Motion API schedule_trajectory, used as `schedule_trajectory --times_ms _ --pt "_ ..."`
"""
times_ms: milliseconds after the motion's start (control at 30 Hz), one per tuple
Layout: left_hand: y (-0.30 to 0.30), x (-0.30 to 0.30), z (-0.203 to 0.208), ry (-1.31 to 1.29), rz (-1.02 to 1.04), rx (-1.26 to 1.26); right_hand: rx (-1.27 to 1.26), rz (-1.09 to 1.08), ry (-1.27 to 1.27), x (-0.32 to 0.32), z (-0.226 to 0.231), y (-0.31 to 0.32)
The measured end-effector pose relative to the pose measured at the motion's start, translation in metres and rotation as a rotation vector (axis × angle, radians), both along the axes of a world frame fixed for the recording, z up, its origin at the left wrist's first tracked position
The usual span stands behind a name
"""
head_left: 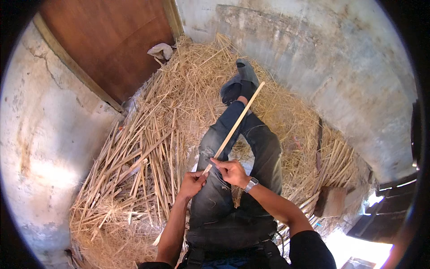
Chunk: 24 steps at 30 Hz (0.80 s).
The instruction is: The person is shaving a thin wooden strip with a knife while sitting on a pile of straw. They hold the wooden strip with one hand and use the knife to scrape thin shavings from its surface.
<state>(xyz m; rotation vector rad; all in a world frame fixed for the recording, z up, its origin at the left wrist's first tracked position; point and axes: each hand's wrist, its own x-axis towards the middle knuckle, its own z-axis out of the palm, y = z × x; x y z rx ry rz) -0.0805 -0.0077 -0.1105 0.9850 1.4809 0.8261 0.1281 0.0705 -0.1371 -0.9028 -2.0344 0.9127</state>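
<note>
Across the lap, left hand [191,184] and right hand [231,171] both closed on one pale bamboo strip [236,123] — heaped strips [134,166] alongside, apparently much already split.

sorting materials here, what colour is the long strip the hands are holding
Pale tan, like light bamboo; the long strip shows best in the head view, against the dark jeans.

You are sitting on a floor [333,249] that is lying buried under loose straw [197,76]. Split bamboo strips [134,157] are piling up at your left, and 1 brick [330,201] is resting at your right.
</note>
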Motion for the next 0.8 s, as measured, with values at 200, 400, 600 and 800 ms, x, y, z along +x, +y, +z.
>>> schedule_trajectory --times_ms 200,400,600,800 --pt "-0.015 0.009 0.012 -0.019 0.06 0.203 -0.436 0.251 0.183 0.024 0.033 -0.018" --pt "-0.024 0.005 0.0 0.302 0.097 0.225 -0.144 -0.254 0.216 0.032 0.036 0.018" --pt "-0.042 -0.002 -0.013 0.317 0.079 0.21 -0.162 -0.347 -0.042 0.036 0.01 0.068" --pt "-0.047 -0.004 -0.022 0.217 0.083 0.308 0.086 -0.582 0.003 0.027 0.018 0.101"
